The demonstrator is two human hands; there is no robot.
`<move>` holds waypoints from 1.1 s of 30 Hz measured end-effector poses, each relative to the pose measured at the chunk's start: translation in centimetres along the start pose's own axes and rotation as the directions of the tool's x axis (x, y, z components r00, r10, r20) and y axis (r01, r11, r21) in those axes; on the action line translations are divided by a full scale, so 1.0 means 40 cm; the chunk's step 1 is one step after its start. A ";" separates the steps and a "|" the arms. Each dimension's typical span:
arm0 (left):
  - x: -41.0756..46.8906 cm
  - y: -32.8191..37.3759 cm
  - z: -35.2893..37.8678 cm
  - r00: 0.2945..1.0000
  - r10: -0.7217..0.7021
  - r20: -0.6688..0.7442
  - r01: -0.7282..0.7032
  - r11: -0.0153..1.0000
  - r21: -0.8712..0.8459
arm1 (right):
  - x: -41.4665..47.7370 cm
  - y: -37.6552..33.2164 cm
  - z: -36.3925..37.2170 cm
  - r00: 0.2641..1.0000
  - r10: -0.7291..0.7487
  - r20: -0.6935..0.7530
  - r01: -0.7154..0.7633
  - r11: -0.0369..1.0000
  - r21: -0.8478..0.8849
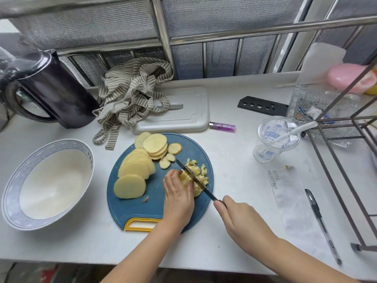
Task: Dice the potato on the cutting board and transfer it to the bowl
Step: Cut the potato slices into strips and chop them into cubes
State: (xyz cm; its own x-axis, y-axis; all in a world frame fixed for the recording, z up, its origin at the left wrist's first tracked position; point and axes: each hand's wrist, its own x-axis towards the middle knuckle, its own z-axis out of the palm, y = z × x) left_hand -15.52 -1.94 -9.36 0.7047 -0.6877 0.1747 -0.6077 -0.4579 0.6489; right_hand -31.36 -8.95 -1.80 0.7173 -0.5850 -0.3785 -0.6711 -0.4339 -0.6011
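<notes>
- The potato (pixel 188 179) sat at 3 o'clock on the cutting board (pixel 155 193), a small stack half chopped!
- The left hand (pixel 177 199) clamped it from the 9 o'clock side, fingers (pixel 173 176) curled down and pressed together on top, the thumb tucked against the near edge.
- The knife (pixel 206 192) lay slanted across that stack, its tip at 11 o'clock and its handle at 5 o'clock, the blade right beside the left fingertips.
- The right hand (pixel 240 219) held the handle, fingers wrapped tight round it, at 5 o'clock just off the board's edge.
- Diced bits (pixel 201 170) were heaped beyond the blade, at 2 o'clock of the stack and near the board's rim.
- Uncut slices (pixel 132 170) fanned over the board from 9 to 12 o'clock, overlapping, with a few little end rounds near the centre.
- The board's yellow handle slot showed at 6 o'clock, partly under the left wrist.
- The bowl (pixel 87 156), white with a blue patterned rim, stood on the table (pixel 224 156) at 9 o'clock of the board, apart from it, with no potato in it.
- A grey tray (pixel 183 117) lay at 12 o'clock, with a striped cloth (pixel 130 92) draped over its left end, and a purple lighter (pixel 222 126) just beside its right corner.
- A dark jug (pixel 51 88) stood at 10 o'clock.
- A clear plastic cup (pixel 275 137) stood at 2 o'clock, a pen (pixel 322 225) lay at 4 o'clock.
</notes>
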 end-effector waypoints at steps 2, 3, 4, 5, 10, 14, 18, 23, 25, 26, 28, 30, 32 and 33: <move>0.002 -0.003 0.006 1.000 -0.004 -0.017 0.004 1.000 -0.013 | 0.001 0.001 0.001 1.000 -0.006 0.002 0.006 1.000 -0.002; 0.002 -0.004 0.008 1.000 -0.007 -0.022 0.007 1.000 -0.015 | 0.003 0.001 0.001 1.000 -0.012 0.004 0.012 1.000 -0.005; 0.002 -0.005 0.010 1.000 -0.008 -0.026 0.008 1.000 -0.010 | 0.005 0.001 0.002 1.000 -0.016 0.009 0.017 1.000 -0.008; 0.002 -0.007 0.013 0.999 -0.006 -0.032 0.006 1.000 -0.001 | 0.007 0.001 0.003 1.000 -0.018 0.015 0.018 1.000 -0.009; 0.004 -0.013 0.025 0.996 0.039 -0.074 -0.035 0.998 0.053 | 0.016 0.009 0.008 0.999 0.005 0.036 -0.006 0.999 0.046; 0.004 -0.015 0.025 0.993 0.078 -0.083 -0.073 0.995 0.067 | 0.019 0.012 0.010 0.999 0.007 0.050 -0.010 0.997 0.073; 0.010 -0.021 0.032 0.991 0.091 -0.094 -0.083 0.993 0.089 | 0.029 0.011 -0.001 0.997 0.024 0.074 -0.029 0.997 0.069; 0.011 -0.026 0.041 0.988 0.107 -0.112 -0.093 0.988 0.121 | 0.040 -0.012 -0.024 0.994 0.033 0.104 -0.032 0.999 -0.013; 0.013 -0.026 0.043 0.986 0.111 -0.121 -0.096 0.987 0.126 | 0.048 -0.023 -0.033 0.993 0.040 0.111 -0.035 0.999 -0.041; 0.015 -0.025 0.045 0.986 0.107 -0.127 -0.091 0.988 0.125 | 0.052 -0.025 -0.039 0.992 0.047 0.118 -0.041 0.998 -0.051; 0.016 -0.027 0.048 0.986 0.101 -0.132 -0.084 0.988 0.128 | 0.057 -0.026 -0.044 0.989 0.062 0.133 -0.056 0.997 -0.054; 0.014 -0.029 0.048 0.986 0.103 -0.129 -0.086 0.988 0.131 | 0.058 -0.027 -0.040 0.988 0.068 0.140 -0.061 0.997 -0.053; 0.015 -0.028 0.050 0.987 0.101 -0.126 -0.085 0.988 0.129 | 0.058 -0.027 -0.030 0.988 0.063 0.138 -0.056 0.997 -0.057; 0.016 -0.029 0.050 0.987 0.100 -0.126 -0.083 0.988 0.128 | 0.062 -0.028 -0.025 0.989 0.062 0.137 -0.054 0.997 -0.057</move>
State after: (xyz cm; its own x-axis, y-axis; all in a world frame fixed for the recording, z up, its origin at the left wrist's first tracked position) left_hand -15.10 -2.99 -11.49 0.6811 -0.6535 0.3301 -0.7062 -0.4672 0.5321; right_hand -29.00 -10.59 -1.36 0.6935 -0.5109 -0.5080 -0.7186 -0.4397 -0.5388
